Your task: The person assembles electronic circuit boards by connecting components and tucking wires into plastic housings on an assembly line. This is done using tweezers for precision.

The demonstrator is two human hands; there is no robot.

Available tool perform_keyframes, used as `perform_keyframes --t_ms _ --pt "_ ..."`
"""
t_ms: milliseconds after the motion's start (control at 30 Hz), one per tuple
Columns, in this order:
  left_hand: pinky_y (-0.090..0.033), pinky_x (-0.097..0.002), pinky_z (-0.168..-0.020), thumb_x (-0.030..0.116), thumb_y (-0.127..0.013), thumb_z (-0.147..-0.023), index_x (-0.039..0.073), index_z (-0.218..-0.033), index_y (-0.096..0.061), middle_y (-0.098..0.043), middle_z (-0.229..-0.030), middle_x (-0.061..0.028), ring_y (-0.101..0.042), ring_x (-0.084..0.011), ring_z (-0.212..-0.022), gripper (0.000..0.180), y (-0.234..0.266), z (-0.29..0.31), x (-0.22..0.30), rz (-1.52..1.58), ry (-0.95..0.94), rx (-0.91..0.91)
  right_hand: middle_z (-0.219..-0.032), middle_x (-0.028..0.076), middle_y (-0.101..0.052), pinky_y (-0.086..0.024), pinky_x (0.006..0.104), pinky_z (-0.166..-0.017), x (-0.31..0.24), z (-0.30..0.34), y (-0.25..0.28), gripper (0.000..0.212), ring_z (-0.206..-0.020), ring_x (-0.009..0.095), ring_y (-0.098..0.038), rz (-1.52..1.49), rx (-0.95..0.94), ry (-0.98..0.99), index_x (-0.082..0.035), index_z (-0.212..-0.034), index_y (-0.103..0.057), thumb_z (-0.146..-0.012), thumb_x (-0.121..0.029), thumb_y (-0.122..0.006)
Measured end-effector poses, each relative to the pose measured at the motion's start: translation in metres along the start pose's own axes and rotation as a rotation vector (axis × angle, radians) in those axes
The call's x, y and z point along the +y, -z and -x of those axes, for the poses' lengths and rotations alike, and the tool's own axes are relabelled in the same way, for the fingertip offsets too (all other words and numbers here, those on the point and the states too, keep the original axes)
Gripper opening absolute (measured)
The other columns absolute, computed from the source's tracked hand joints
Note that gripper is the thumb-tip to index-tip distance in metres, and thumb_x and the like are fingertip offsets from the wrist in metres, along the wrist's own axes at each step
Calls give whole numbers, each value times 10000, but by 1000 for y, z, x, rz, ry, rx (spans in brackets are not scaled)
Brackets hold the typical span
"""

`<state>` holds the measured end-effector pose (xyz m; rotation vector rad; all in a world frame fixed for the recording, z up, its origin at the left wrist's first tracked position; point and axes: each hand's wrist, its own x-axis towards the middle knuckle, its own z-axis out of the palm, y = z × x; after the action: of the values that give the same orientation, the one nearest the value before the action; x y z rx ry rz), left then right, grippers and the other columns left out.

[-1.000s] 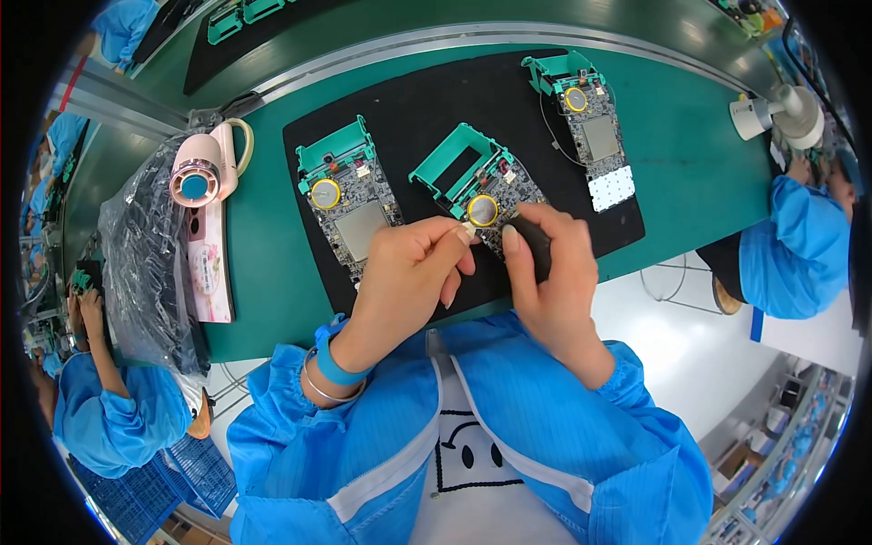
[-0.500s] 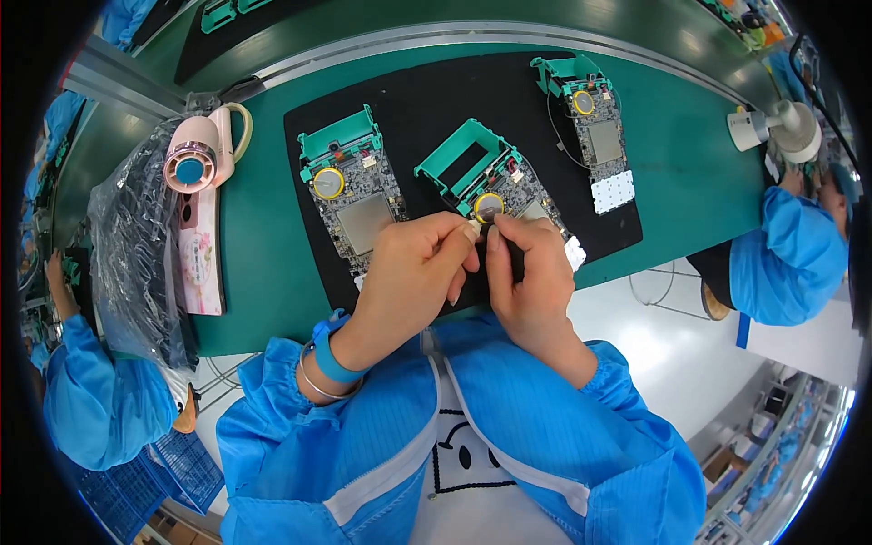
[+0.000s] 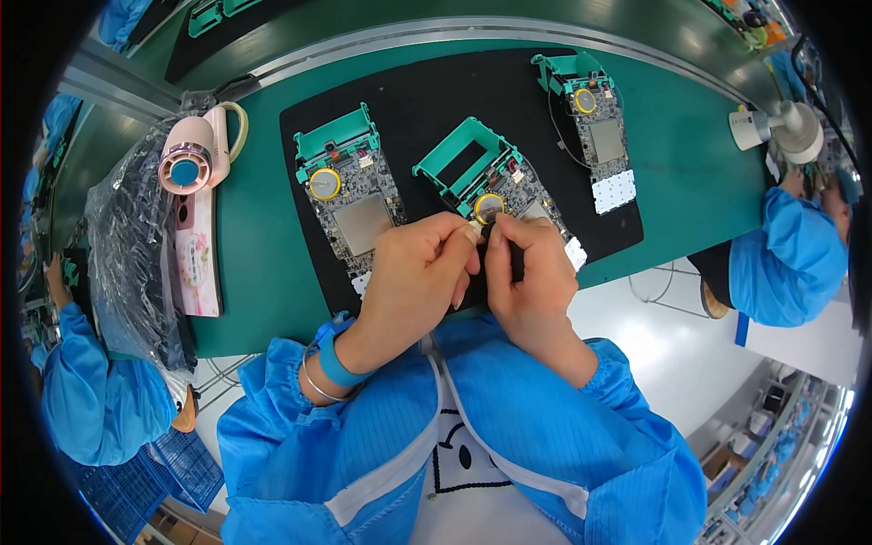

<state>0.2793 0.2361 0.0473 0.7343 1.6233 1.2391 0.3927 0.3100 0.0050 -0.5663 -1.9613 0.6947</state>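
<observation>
Left hand (image 3: 409, 271) fingers pinch a small pale piece (image 3: 476, 226) beside the coin cell (image 3: 489, 206) on the middle board (image 3: 524, 188), black mat (image 3: 418, 95) underneath. Right hand (image 3: 534, 280) fingers near the cell's lower edge; can't tell if they're gripping.

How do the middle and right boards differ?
The middle board lies at the hands, partly hidden by the right hand; the right board lies clear of both. The middle board is strongly turned, its green frame toward the upper left; the right board lies nearly straight. The middle board shows only part of its white end; the right board shows all of its own. Both carry a green frame and yellow-rimmed disc.
</observation>
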Motion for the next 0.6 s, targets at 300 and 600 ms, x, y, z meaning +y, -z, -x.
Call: perform_keyframes --t_ms 300,600 --pt "-388 -228 -406 103 -498 -914 -25 -824 -605 -581 -615 -37 -521 -70 -462 190 1 -2 2 -42 -16 20 -776 107 -569 -447 288 -572 0 -4 8 194 -656 206 -569 37 -74 25 -7 -968 -610 -789 57 -653" --pt "-361 -216 -432 171 -511 -943 -22 -777 -572 -552 -576 -29 -493 -58 -469 262 -4 2 -2 30 11 1 -818 91 -495 -388 323 -598 6 16 37 207 -721 233 -482 260 -60 -37 -56 -864 -623 -712 -73 -763"
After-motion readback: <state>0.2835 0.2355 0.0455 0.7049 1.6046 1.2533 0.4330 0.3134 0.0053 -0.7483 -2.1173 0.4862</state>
